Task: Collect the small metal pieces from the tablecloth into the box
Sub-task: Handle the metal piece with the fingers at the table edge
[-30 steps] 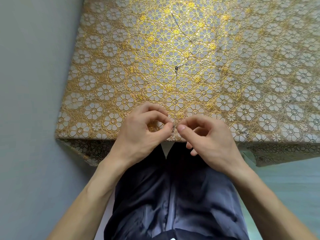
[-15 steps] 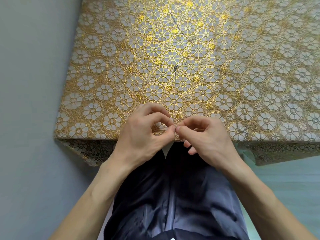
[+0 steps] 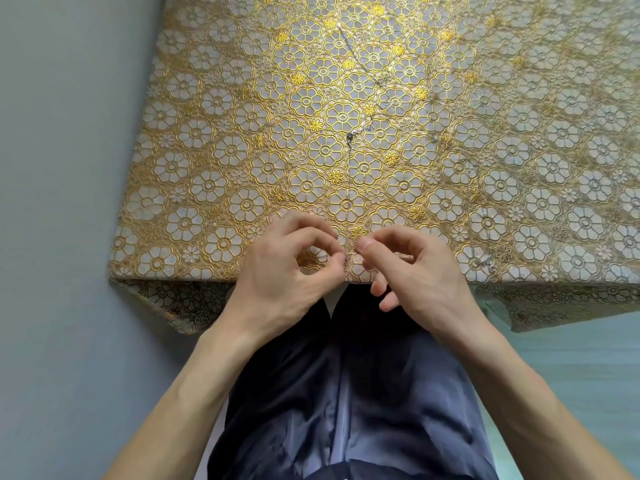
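The gold floral tablecloth (image 3: pixel 381 140) covers the table in front of me. Both hands hover over its near edge, fingertips a small gap apart. My left hand (image 3: pixel 287 271) pinches a tiny dark metal piece (image 3: pixel 345 260) between thumb and forefinger. My right hand (image 3: pixel 415 271) is loosely curled with its thumb pointing left, and I see nothing in it. Other small metal pieces lie on the cloth: one near the middle (image 3: pixel 351 136) and one by the front edge at the right (image 3: pixel 489 265). No box is in view.
A grey wall (image 3: pixel 69 168) runs along the table's left side. The cloth hangs over the front edge (image 3: pixel 180 299). My lap in dark trousers (image 3: pixel 346 393) is just below the edge, with pale floor (image 3: pixel 571 358) at the right.
The fingertips of both hands were touching half a second ago; now the two hands have drawn slightly apart, with the left keeping the pinch.
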The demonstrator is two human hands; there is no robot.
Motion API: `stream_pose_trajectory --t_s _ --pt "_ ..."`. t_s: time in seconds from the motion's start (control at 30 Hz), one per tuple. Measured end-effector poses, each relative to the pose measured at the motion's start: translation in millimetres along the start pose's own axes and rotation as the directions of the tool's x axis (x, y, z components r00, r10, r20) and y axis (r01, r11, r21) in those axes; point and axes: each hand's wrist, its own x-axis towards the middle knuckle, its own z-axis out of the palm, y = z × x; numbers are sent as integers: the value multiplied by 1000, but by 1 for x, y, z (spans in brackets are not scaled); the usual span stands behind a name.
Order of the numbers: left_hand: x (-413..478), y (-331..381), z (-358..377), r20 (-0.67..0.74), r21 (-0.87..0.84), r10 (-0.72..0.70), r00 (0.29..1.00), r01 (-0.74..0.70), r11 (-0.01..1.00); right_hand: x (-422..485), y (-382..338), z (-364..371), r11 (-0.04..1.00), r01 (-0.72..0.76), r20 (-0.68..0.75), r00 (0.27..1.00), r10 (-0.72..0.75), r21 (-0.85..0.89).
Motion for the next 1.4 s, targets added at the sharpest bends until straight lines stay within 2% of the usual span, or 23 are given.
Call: stream_pose_trajectory --t_s 0.13,0.2,0.27,0.4,0.53,0.77,0.9,1.03,1.3,1.4 --pt "0 0 1 -1 -15 11 1000 -11 1000 7 -3 -2 991 -28 63 997 36 -128" --pt "-1 -1 1 -7 -17 24 1000 -24 1000 12 -4 -2 966 5 127 991 29 -258" --pt "-1 -2 2 -12 -16 37 999 -37 999 17 -5 -2 955 22 155 988 25 -295" --pt "-3 -4 1 0 -39 9 1000 -9 999 21 -9 -2 987 16 120 993 4 -163" --pt "-3 -3 -1 1 -62 -37 999 37 997 17 -12 -1 990 83 57 995 -77 -113" --pt "-1 -4 1 -46 -46 -62 997 60 997 15 -10 4 996 83 92 992 -85 21" --pt "0 -2 2 -103 -78 -67 992 59 995 17 -7 2 998 60 59 997 -58 -30" --pt "0 0 2 -127 -138 -105 986 87 987 14 -6 4 996 18 98 995 -9 -89" --pt "-1 -4 3 -109 -204 -149 983 125 971 6 -12 1 997 72 -25 997 -72 -22" --pt "0 -4 3 -105 -195 -160 981 138 971 0 -11 -2 997 75 4 997 -75 -4"
